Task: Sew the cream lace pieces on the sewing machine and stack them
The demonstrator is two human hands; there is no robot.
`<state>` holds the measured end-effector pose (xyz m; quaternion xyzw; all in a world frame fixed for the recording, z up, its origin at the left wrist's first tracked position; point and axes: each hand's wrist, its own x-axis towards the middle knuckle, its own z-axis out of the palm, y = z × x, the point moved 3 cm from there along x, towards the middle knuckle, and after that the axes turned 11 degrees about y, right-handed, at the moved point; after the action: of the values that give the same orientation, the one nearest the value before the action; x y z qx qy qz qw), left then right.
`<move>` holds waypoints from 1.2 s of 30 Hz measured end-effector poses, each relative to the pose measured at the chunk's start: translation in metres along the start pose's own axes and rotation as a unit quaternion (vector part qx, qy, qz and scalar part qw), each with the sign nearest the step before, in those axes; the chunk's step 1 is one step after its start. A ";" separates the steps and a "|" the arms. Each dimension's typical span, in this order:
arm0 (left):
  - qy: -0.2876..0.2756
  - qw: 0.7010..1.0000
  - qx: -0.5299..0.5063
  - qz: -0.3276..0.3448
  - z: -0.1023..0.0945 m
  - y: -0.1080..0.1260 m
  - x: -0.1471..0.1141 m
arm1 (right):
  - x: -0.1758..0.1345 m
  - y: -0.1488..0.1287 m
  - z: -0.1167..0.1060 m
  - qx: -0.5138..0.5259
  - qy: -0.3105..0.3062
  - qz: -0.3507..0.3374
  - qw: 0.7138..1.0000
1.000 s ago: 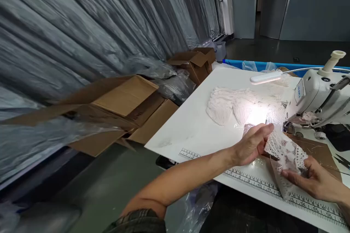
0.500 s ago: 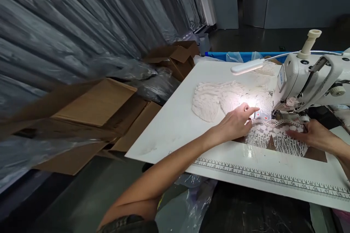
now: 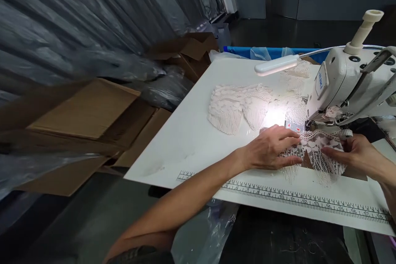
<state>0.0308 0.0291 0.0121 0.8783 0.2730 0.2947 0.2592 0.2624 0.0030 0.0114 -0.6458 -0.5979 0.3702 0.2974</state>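
A strip of white fringed lace (image 3: 321, 152) lies at the foot of a white sewing machine (image 3: 334, 82), its scalloped upper edge close to the needle area. My left hand (image 3: 275, 148) rests flat on the lace's left part, fingers stretched and thumb apart. At the lace's right end, my right hand (image 3: 359, 154) has its thumb on top and its other fingers curled at the far edge, partly hidden, gripping the fabric. Another piece of fringed lace (image 3: 238, 107) is spread on the table to the left, near the machine's light.
The white tabletop (image 3: 173, 148) carries a printed ruler (image 3: 284, 198) along its front edge. A white lamp (image 3: 276, 65) on a flexible stem hangs over the lace. Open cardboard boxes (image 3: 86, 111) and plastic sheeting (image 3: 167, 86) stand left of the table.
My left hand has gone from raised, bunched fingers to lying spread on the lace, lower and slightly right. My right hand stays at the lace's right end. The camera view has shifted a little.
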 end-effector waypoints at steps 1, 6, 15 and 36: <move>0.009 0.998 -0.049 -0.046 -0.003 0.000 -0.001 | -0.002 -0.005 0.008 0.038 -0.013 0.045 0.998; -0.002 0.943 -0.208 -0.260 -0.009 -0.001 -0.005 | -0.006 -0.031 0.035 0.148 -0.109 0.052 0.982; 0.027 0.950 -0.085 -0.300 -0.016 -0.010 -0.005 | -0.007 -0.010 0.018 -0.206 0.062 -0.273 0.938; 0.019 0.902 -0.134 -0.410 -0.016 -0.026 -0.005 | -0.011 0.006 0.030 -0.131 0.119 -0.314 0.933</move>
<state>0.0085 0.0492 0.0054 0.6401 0.5720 0.2128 0.4667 0.2404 -0.0099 -0.0087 -0.4976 -0.7738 0.0968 0.3798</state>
